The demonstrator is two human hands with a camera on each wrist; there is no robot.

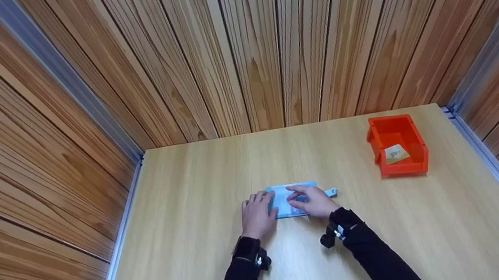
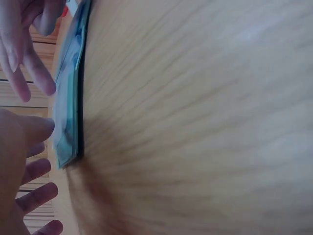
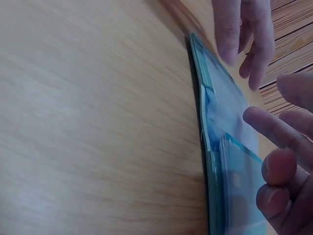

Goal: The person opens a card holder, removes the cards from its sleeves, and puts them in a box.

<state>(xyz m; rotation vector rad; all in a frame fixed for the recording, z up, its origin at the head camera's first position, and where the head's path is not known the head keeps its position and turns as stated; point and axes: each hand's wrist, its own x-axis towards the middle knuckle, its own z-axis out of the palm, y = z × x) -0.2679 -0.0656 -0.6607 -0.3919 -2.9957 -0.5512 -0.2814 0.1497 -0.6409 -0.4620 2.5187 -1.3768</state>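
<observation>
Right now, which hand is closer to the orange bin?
Right. The right hand is over the blue wallet, left of the orange bin; the left hand is farther away, at the wallet's left edge.

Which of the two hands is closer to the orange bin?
The right hand, on the side of the blue folder with the strap; the left hand is at the opposite side, farther from the bin.

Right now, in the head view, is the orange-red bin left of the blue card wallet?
No, the orange-red bin stands to the right of and farther back than the blue card wallet.
</observation>
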